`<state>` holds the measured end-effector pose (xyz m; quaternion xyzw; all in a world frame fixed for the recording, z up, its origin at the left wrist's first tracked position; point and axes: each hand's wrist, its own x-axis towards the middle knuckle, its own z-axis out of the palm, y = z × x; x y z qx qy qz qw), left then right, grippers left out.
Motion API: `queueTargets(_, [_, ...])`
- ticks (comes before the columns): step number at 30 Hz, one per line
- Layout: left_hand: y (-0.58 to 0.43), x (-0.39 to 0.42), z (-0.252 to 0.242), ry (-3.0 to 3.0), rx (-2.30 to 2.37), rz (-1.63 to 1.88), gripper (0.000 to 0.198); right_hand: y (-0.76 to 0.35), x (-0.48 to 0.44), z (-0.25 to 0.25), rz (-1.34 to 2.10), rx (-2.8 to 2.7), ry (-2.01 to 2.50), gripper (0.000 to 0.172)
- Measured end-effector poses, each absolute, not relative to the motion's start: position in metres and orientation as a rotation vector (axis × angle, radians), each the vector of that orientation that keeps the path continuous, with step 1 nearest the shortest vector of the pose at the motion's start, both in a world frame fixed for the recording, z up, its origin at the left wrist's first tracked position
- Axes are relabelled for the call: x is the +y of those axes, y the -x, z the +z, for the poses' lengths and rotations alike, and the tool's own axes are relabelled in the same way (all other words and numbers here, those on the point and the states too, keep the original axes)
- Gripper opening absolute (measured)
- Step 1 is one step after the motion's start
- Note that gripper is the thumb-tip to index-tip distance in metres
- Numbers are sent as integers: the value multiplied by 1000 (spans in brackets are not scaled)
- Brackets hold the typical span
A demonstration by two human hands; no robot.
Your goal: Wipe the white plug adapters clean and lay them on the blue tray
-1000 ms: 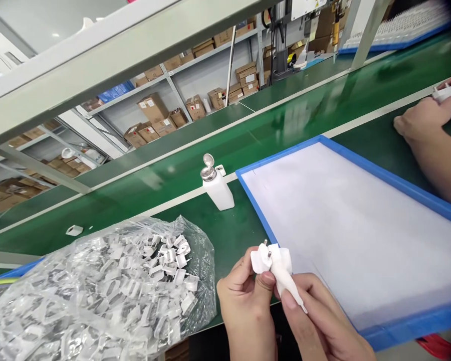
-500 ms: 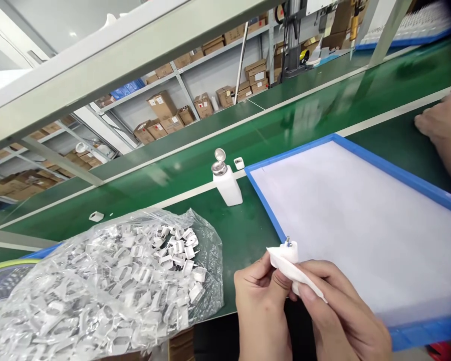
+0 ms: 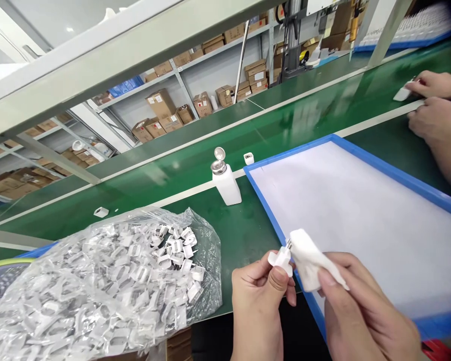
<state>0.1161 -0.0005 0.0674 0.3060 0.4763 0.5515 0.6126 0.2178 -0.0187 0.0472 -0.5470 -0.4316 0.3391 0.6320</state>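
My left hand (image 3: pixel 259 296) pinches a small white plug head (image 3: pixel 281 261) between thumb and fingers, its metal pins tilted up to the right. In my right hand (image 3: pixel 364 306) is a folded white cloth (image 3: pixel 308 260), gripped by its lower end. The cloth's upper part stands right beside the pins; whether it touches them I cannot tell. Both hands are over the near corner of a blue-framed tray (image 3: pixel 265 198) with a white bottom. To the left lies a clear plastic bag (image 3: pixel 210 281) full of white plug heads (image 3: pixel 143 273).
A white pump bottle (image 3: pixel 227 186) with its metal lid raised stands behind my hands. Small white parts (image 3: pixel 249 158) (image 3: pixel 101 212) lie on the green belt (image 3: pixel 173 173). At right, another person's hands (image 3: pixel 436 108) hold a white piece (image 3: pixel 403 93). A metal beam (image 3: pixel 135 60) crosses overhead.
The cloth has come off the plug head and moved right with my right hand, baring the plug. Parts on the belt have shifted right. The other person's hands now show a white piece.
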Motion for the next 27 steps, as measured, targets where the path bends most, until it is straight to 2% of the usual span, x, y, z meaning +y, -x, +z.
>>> queueTargets(7, [-118, -3, 77, -917, 1196, 1267, 30, -220, -10, 50, 974, -1033, 1107, 24])
queueTargets(10, [-124, -4, 80, -872, 1200, 1276, 36, -220, -10, 48, 979, -979, 1102, 23])
queueTargets(17, [-125, -5, 80, -903, 1180, 1224, 34, -224, -8, 46, 992, -979, 1079, 24])
queueTargets(24, [-120, -3, 73, -813, 1014, 1207, 34, -223, -18, 52, 697, -1182, 1261, 21])
queueTargets(27, [-115, -3, 73, -563, 867, 1178, 37, -230, -14, 52, 896, -1110, 1139, 20])
